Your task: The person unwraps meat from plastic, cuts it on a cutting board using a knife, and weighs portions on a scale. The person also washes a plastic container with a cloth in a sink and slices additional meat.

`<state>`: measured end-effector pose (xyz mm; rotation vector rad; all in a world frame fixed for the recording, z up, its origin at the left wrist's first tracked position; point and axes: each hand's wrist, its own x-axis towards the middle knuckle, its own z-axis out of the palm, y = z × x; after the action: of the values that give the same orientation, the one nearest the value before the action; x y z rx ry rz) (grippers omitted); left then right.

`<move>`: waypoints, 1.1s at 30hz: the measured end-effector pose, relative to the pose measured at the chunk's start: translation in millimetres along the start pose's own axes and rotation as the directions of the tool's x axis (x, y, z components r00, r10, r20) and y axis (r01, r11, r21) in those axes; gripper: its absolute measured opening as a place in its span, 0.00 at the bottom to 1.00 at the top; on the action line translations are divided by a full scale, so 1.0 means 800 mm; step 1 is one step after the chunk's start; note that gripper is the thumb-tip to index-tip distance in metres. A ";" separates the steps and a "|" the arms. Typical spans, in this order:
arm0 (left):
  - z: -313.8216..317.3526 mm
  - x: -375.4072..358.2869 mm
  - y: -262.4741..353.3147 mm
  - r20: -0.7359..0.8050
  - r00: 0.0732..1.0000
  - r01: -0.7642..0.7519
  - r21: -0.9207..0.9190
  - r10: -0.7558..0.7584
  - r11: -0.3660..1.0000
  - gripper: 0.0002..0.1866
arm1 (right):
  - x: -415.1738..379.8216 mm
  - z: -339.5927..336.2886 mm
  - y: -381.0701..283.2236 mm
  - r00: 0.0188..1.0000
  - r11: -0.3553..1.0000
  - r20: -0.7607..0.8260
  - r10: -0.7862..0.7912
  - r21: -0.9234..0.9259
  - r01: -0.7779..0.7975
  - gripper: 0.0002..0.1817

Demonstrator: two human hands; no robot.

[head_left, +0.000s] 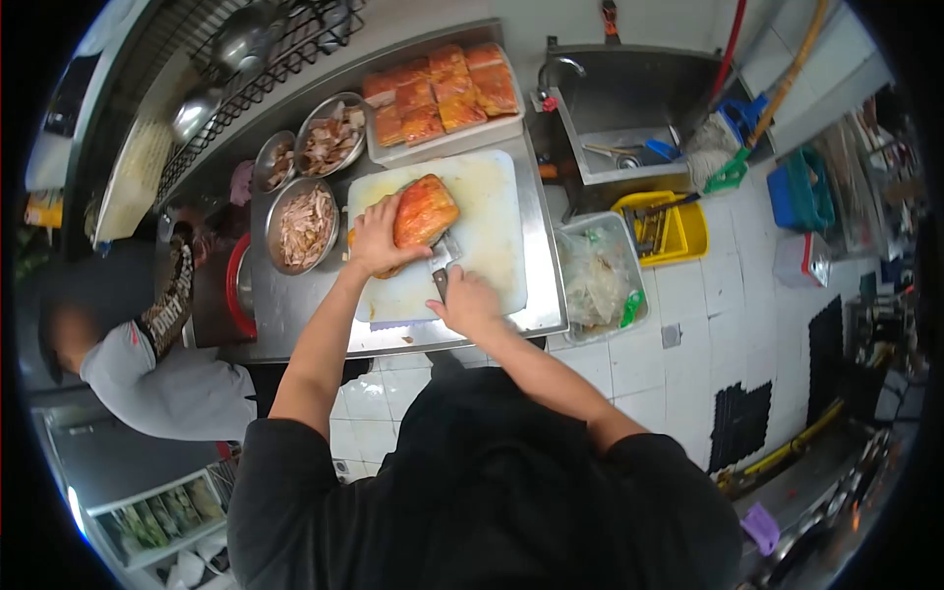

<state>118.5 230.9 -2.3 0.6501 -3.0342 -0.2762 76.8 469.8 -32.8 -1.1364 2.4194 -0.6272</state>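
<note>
A slab of roast meat with reddish-orange skin (pixel 427 209) lies on a white cutting board (pixel 497 206). My left hand (pixel 377 238) grips its left end, fingers extended over it and thumb along the near side; part of the meat is hidden beneath. In my right hand (pixel 470 303), closed round the dark handle, is a cleaver (pixel 445 250). Its broad metal blade is at the meat's near edge, partly out of sight.
Behind the board stands a tray (pixel 447 147) of roast meat slabs. Metal bowls of cut meat (pixel 305 228) are on the left. On the right are a sink (pixel 629 175), a yellow bin (pixel 693 236) and a lined tub (pixel 598 280). Another person (pixel 167 379) works at far left.
</note>
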 end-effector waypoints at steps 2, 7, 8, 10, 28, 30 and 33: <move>-0.017 -0.007 0.017 0.181 0.983 -0.066 0.144 0.039 0.987 0.75 | 0.020 0.035 0.001 1.000 0.999 0.022 -0.007 -0.031 0.008 0.26; -0.025 0.006 0.001 0.235 0.972 0.014 0.055 -0.027 0.998 0.72 | 0.034 0.014 0.019 0.987 0.995 0.144 0.071 -0.078 -0.060 0.17; -0.027 0.007 -0.006 0.229 0.973 0.036 -0.003 -0.034 0.999 0.71 | 0.023 -0.025 0.022 0.982 0.994 0.168 0.087 -0.074 -0.075 0.15; -0.033 0.010 -0.015 0.220 0.975 0.055 -0.068 -0.038 0.996 0.70 | -0.011 -0.077 0.046 0.962 0.992 0.261 0.085 -0.112 -0.058 0.13; 0.005 -0.012 -0.033 0.005 0.998 -0.060 0.018 0.060 0.998 0.63 | -0.066 -0.019 0.068 0.928 0.946 -0.189 0.322 0.096 -0.309 0.18; 0.008 -0.020 -0.027 0.001 0.999 -0.042 0.019 0.042 0.999 0.63 | -0.064 -0.028 0.073 0.942 0.954 -0.155 0.299 0.063 -0.293 0.18; 0.012 -0.031 -0.008 -0.027 0.999 -0.024 0.025 0.025 0.999 0.63 | -0.076 -0.042 0.092 0.952 0.961 -0.130 0.278 0.024 -0.277 0.18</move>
<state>143.1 237.1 -12.4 0.6126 -3.0224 -0.2275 50.0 567.8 -35.8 -0.7512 2.6230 -0.6334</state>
